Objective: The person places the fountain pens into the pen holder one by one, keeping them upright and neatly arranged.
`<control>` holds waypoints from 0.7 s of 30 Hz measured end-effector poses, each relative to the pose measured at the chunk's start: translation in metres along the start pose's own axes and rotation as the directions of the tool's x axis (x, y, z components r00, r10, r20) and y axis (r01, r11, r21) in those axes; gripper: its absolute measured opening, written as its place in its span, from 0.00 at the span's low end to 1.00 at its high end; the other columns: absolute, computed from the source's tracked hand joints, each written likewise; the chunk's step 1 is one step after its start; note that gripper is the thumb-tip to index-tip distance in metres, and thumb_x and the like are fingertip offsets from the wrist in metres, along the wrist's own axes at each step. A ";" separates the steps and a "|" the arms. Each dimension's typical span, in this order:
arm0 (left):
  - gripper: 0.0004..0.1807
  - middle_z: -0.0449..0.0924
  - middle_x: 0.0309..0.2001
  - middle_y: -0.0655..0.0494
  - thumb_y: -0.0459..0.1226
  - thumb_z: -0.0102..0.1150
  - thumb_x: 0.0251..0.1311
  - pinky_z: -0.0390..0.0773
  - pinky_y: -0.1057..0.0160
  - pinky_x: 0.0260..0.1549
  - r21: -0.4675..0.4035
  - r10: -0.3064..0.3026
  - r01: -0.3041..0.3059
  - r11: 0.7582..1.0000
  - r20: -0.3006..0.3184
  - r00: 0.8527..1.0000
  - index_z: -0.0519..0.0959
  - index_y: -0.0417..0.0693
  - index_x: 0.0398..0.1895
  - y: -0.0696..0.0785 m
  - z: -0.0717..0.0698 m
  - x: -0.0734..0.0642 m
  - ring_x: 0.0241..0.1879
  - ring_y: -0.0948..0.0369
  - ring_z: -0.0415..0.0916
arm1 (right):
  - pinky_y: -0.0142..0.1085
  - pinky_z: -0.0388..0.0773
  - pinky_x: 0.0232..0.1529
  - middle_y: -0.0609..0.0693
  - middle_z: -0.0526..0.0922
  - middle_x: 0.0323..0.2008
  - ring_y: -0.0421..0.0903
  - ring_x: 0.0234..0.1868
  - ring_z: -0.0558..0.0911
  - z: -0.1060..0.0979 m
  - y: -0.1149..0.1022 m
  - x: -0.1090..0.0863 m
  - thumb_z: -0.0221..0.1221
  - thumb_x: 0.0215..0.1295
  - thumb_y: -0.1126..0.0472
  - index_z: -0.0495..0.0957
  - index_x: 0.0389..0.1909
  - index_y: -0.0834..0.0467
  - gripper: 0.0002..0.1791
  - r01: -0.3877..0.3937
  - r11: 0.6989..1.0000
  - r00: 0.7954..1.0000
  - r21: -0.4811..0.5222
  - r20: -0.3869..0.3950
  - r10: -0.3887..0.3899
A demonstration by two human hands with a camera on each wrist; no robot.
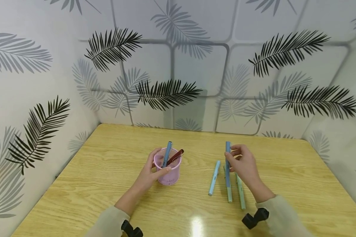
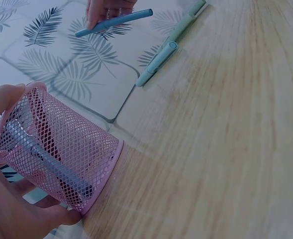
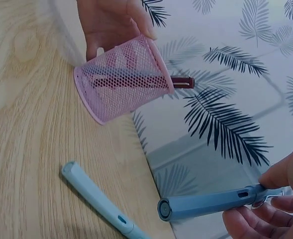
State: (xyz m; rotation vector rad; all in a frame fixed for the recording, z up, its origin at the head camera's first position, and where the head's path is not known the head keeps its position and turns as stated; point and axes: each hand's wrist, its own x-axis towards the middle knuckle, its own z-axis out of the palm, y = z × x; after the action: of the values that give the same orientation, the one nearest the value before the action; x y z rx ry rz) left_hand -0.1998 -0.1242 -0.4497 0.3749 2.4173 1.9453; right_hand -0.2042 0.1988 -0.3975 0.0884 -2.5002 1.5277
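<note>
Left hand (image 1: 147, 175) gripped pink cup (image 1: 169, 178), left of loose pens; blue pen (image 1: 167, 154) and dark red pen (image 1: 175, 158) leaned inside. Right hand (image 1: 245, 164) pinched 2nd blue pen (image 1: 227, 177), raised above table (image 1: 181, 210). 1 light-blue pen (image 1: 214, 177), 2 green pens (image 1: 241, 194) lay nearby. Any lettering too small to read.

Blue pens (image 1: 227, 174) for you, your pink mesh cup (image 1: 169, 178), dark-red pen (image 1: 175, 158), pale-blue pen (image 1: 214, 178), green pens (image 1: 241, 192), yellow wood-grain table (image 1: 178, 210), black-and-grey frond-patterned wall (image 1: 201, 72)!
</note>
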 end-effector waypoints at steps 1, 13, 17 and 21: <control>0.41 0.60 0.64 0.51 0.46 0.63 0.55 0.65 0.43 0.51 0.000 0.002 -0.002 1.000 0.000 1.000 0.52 0.70 0.69 0.000 0.000 0.000 0.58 0.47 0.62 | 0.41 0.79 0.23 0.60 0.74 0.39 0.50 0.25 0.78 0.001 -0.001 -0.001 0.58 0.64 0.56 0.67 0.53 0.65 0.22 0.005 1.000 1.000 0.013 0.004 -0.005; 0.42 0.61 0.63 0.49 0.45 0.64 0.55 0.65 0.43 0.51 -0.005 0.008 -0.008 1.000 0.002 1.000 0.52 0.67 0.70 0.000 0.001 0.003 0.58 0.47 0.62 | 0.39 0.78 0.22 0.60 0.73 0.37 0.47 0.25 0.76 0.008 -0.029 -0.013 0.58 0.63 0.65 0.68 0.49 0.66 0.17 0.056 0.989 0.998 0.136 -0.001 -0.056; 0.42 0.61 0.63 0.49 0.45 0.64 0.55 0.67 0.45 0.50 -0.020 -0.009 0.009 1.000 0.005 1.000 0.51 0.68 0.70 0.001 0.002 0.001 0.59 0.48 0.62 | 0.41 0.79 0.23 0.61 0.72 0.36 0.46 0.25 0.76 0.010 -0.044 -0.020 0.58 0.62 0.69 0.67 0.48 0.68 0.15 0.082 0.984 0.997 0.158 -0.005 -0.082; 0.41 0.61 0.63 0.50 0.45 0.63 0.55 0.67 0.45 0.51 -0.013 -0.015 0.015 1.000 0.002 1.000 0.52 0.69 0.69 0.001 0.001 0.001 0.59 0.48 0.62 | 0.41 0.79 0.23 0.61 0.73 0.35 0.48 0.26 0.76 0.014 -0.051 -0.024 0.58 0.61 0.69 0.67 0.47 0.68 0.15 0.121 0.978 0.992 0.169 0.004 -0.124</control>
State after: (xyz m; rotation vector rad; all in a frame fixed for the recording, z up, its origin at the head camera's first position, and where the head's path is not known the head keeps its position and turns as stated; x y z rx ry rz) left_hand -0.2000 -0.1231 -0.4485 0.3569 2.3979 1.9535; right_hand -0.1748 0.1613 -0.3642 0.2756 -2.3243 1.6883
